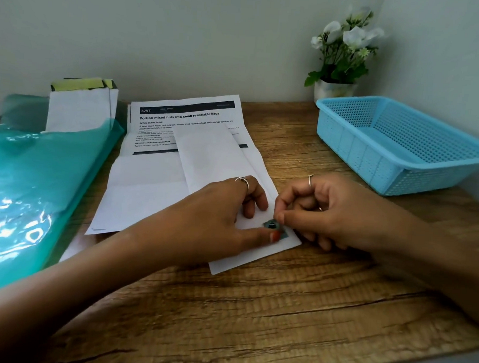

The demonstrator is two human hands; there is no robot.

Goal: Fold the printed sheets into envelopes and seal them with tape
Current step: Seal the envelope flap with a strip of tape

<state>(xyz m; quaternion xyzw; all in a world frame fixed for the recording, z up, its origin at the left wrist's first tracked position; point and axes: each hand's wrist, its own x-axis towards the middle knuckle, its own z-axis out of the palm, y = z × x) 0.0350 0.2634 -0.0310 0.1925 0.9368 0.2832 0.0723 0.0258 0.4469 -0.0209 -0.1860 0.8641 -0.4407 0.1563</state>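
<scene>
The left hand [226, 208] covers the folded sheet's [214, 155] lower middle; the small sticker [272, 225] under the thumbs is too blurred to read; the green bag [24, 184] runs off the left edge

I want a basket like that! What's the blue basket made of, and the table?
The blue basket looks like moulded plastic: smooth, evenly coloured, walls full of tiny holes. The table looks like wood, or a wood-print laminate; brown grain streaks show, matte finish.
</scene>
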